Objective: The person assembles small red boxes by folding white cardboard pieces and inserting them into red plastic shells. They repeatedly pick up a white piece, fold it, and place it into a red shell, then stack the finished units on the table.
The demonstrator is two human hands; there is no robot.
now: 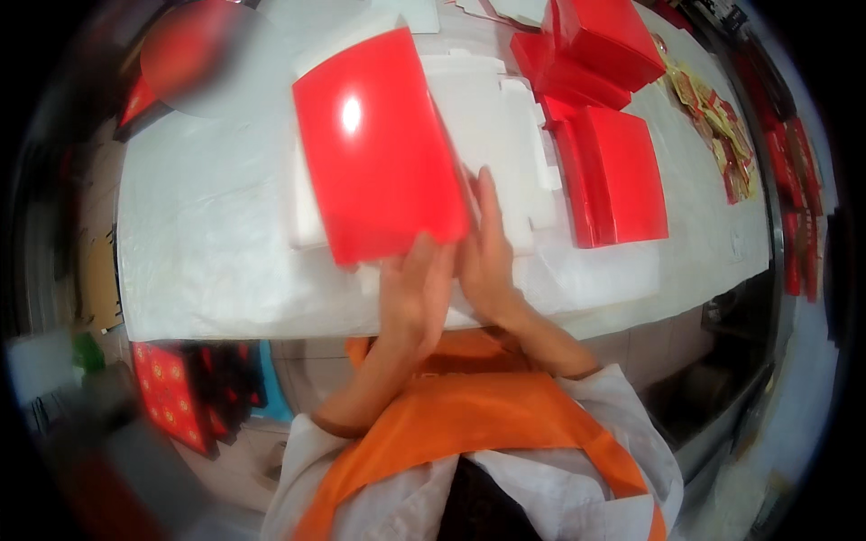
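Note:
A glossy red cardboard box (379,149) sits turned at an angle in front of me, over a pile of flat white cardboard blanks (492,135). At its near right corner my left hand (417,293) is closed on the edge, part of its fingers hidden by the red panel. My right hand (487,257) lies along the box's right side, its visible fingers stretched out straight and pressed flat against it. The thumb of that hand is hidden.
Red folded boxes (622,176) stand on the right of the white-covered table (216,270), with more red boxes (609,45) behind. Gold and red packets (717,117) lie at the far right edge. A blurred round shape (194,59) is at the back left. Patterned red boxes (171,388) stand below left.

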